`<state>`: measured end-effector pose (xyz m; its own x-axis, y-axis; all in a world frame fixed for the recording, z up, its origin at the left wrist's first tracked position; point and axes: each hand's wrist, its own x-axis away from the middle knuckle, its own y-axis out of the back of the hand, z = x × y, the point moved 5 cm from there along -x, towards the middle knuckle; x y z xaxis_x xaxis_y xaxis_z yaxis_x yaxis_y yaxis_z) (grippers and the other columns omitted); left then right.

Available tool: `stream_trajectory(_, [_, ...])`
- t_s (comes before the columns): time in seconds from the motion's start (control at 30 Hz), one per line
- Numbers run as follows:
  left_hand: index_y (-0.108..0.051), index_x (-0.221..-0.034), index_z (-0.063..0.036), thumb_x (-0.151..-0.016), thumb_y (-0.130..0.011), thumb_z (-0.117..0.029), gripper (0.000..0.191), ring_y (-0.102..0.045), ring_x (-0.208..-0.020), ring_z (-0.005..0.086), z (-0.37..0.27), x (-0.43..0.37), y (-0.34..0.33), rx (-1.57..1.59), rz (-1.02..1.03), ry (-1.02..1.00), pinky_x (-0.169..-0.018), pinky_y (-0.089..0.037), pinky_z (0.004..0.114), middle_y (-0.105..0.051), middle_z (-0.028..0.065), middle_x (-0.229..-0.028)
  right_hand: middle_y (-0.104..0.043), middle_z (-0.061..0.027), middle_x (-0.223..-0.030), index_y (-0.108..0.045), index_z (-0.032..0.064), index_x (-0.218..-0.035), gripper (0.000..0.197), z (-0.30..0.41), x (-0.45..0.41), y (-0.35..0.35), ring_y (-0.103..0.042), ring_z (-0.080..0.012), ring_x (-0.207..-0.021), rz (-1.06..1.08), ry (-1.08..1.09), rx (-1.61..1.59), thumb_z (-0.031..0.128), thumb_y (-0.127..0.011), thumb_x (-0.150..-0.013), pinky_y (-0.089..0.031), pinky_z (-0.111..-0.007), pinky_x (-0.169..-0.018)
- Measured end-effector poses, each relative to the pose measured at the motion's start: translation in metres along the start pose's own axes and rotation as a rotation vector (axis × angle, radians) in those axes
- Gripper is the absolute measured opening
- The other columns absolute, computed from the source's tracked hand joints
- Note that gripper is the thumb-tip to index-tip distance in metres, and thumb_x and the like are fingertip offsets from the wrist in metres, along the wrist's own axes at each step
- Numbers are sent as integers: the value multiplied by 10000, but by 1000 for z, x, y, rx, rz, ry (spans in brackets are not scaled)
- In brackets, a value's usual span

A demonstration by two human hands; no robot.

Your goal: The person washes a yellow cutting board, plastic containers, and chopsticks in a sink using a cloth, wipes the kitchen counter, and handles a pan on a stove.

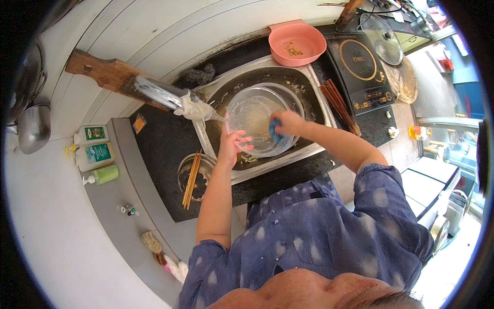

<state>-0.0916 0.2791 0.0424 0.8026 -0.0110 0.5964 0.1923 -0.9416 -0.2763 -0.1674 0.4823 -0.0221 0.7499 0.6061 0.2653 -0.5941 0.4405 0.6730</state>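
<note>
A clear plastic bowl (251, 110) is held tilted over the metal sink (216, 135), with a little cloudy liquid inside. My left hand (232, 146) grips its near left rim, fingers spread along the wall. In my right hand (287, 125) is a blue scrubbing cloth or sponge (276, 131), pressed against the bowl's inner right side. Behind it the rim of another clear round vessel (299, 102) shows in the sink. The tap (162, 94), its spout wrapped in a white cloth (195, 110), points at the bowl's left edge. Food scraps lie in the sink.
A pink basin (297, 40) with scraps stands behind the sink. An induction cooker (361, 73) and a bundle of brown sticks (339, 106) are on the right. At left, chopsticks (192, 179) rest across a metal pot (185, 172); several detergent bottles (94, 154) stand on the ledge.
</note>
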Motion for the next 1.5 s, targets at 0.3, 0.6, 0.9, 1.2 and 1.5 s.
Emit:
stream_trajectory(0.3, [-180, -1465, -158, -925, -483, -474, 695, -620, -979, 383, 25, -9, -9, 103, 74, 113, -805, -536, 576, -519, 202, -1095, -580, -124, -1090, -485, 62, -1206, 407, 56, -69, -18, -567, -215, -963, -546, -60, -1019, 216, -645, -865, -482, -355, -813])
stream_trajectory(0.6, [-255, -1442, -174, -969, -456, -429, 574, -590, -990, 207, 12, -21, 27, 34, -98, -178, -769, -523, 363, -523, 89, -1195, -560, -119, -1192, -457, 126, -1338, 508, 117, 7, -16, -530, -234, -1070, 156, 210, -785, 233, -601, -864, -428, -349, -929])
stream_trajectory(0.9, [-311, -1442, -199, -891, -482, -150, 579, -586, -811, 256, -27, 8, 7, -728, -288, -460, -732, -498, 360, -549, 150, -1088, -563, -100, -1120, -554, 195, -1188, 496, 17, 40, -33, -496, -322, -1142, 131, 289, 406, 133, -687, -714, -435, -464, -903])
stream_trajectory(1.2, [-405, -1401, -198, -784, -619, -103, 660, -545, -1007, 314, -44, 62, -54, -1321, -134, -1100, -890, -453, 426, -513, 170, -1148, -610, -107, -1171, -524, 11, -1214, 614, -7, 57, 39, -573, -224, -1064, -69, -473, -1648, 550, -476, -925, -457, -377, -858])
stream_trajectory(1.5, [-406, -1330, -55, -918, -530, -428, 569, -439, -1232, 282, -38, 20, -6, -552, -35, -573, -1063, -320, 463, -476, 137, -1300, -637, -32, -986, -532, 30, -1210, 267, -2, 111, 70, -613, -115, -850, -378, -278, -1912, 126, -513, -962, -519, -241, -776])
